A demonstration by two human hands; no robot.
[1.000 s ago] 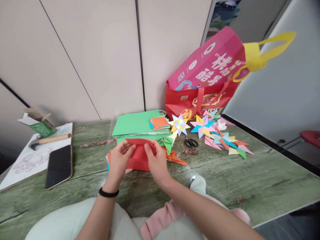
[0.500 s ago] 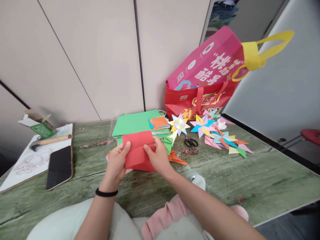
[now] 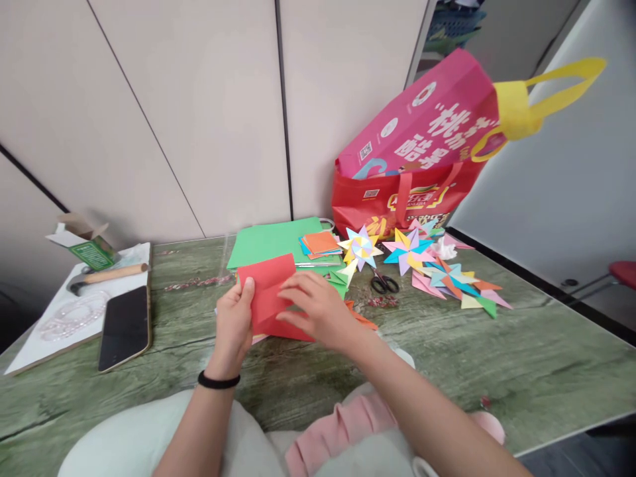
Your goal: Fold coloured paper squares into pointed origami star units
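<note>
A creased sheet of red paper [image 3: 265, 285] is pinched at its left edge by my left hand [image 3: 235, 321], thumb on top. My right hand [image 3: 318, 310] hovers over the sheet's right side with its fingers apart; whether a fingertip touches the paper I cannot tell. Beneath and behind the red paper lie a large green sheet [image 3: 273, 242] and a small stack of orange and blue squares [image 3: 320, 243]. Black-handled scissors [image 3: 385, 283] lie to the right of my right hand, close to a pastel folded paper star [image 3: 361, 248].
More folded stars [image 3: 410, 252] and colourful paper pieces [image 3: 462, 281] lie to the right, before a red bag [image 3: 362, 205] holding a pink bag [image 3: 397, 126]. At left are a phone [image 3: 126, 328], a wooden-handled hammer [image 3: 114, 273] and a green box [image 3: 92, 252].
My right hand has let go of the red paper's right edge and its fingers have spread. My left hand keeps its hold. The view has shifted slightly.
</note>
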